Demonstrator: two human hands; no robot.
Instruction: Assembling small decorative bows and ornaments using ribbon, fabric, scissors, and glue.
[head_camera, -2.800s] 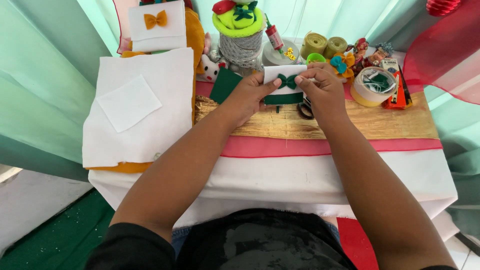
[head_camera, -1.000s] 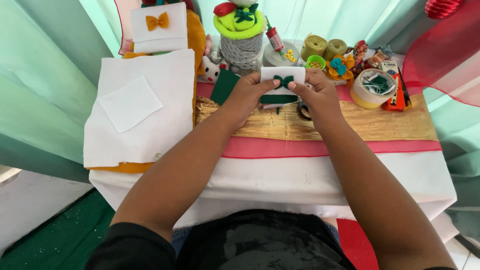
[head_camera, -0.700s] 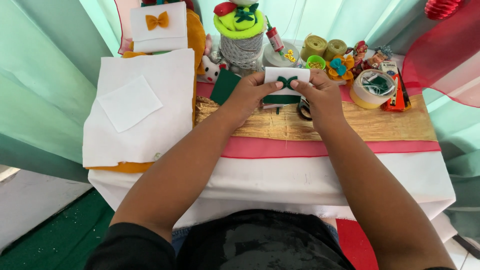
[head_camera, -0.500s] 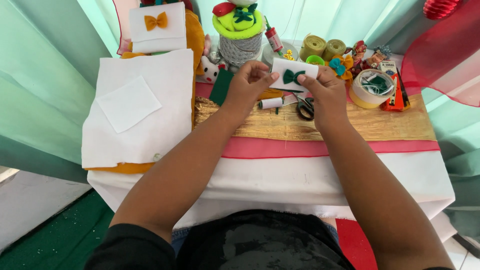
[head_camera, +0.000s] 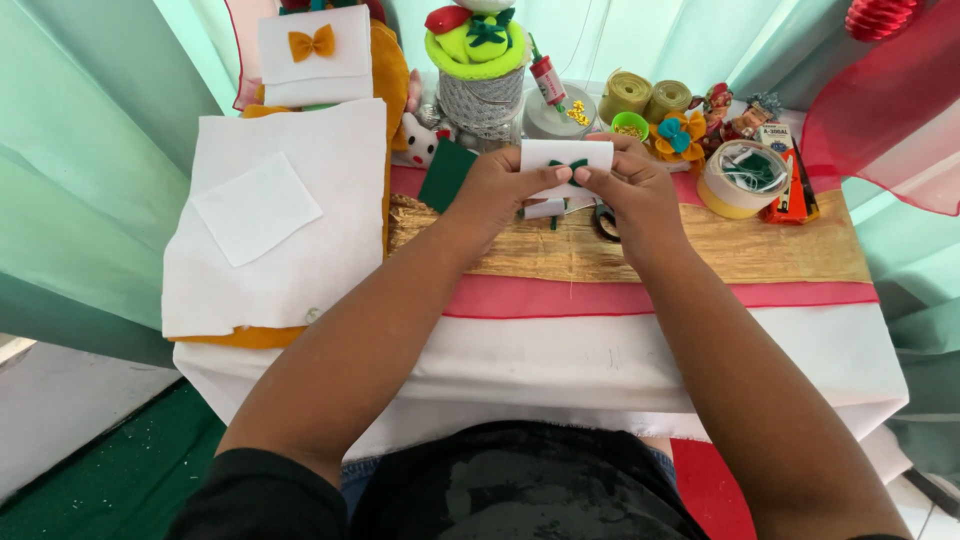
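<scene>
What changed: half a second back the small white felt rectangle with a dark green bow on it (head_camera: 566, 160) was tipped at an angle; a bit before that it sat lower, flat on the green piece. Now it's lifted and held level, bow facing up toward the camera.

What that means: looks to me like the bow is stuck on and the piece is getting a once-over or a press, not a fresh placement. Just my read.

Left hand (head_camera: 497, 188): closed in a pinch on the left edge of the white piece, thumb on top next to the bow, wrist angled in from the lower left.

Right hand (head_camera: 634, 196): also pinching, thumb and forefinger on the right edge just beside the bow, other fingers curled under. Forearm comes in from the lower right.

Where the piece is: up off the table, between both hands, above the gold woven runner (head_camera: 760, 252) and in front of the grey lace-wrapped jar with the lime green lid (head_camera: 482, 90).

Under the hands: a dark green felt sheet (head_camera: 446, 174) flat on the table, plus scissors (head_camera: 604, 222) partly hidden by the right hand.

Off to the side: a big white felt sheet with a smaller white square on it (head_camera: 285, 225) at left, a finished white pouch with an orange bow (head_camera: 314, 52) behind it, a roll of tape (head_camera: 741, 178) at right.
</scene>
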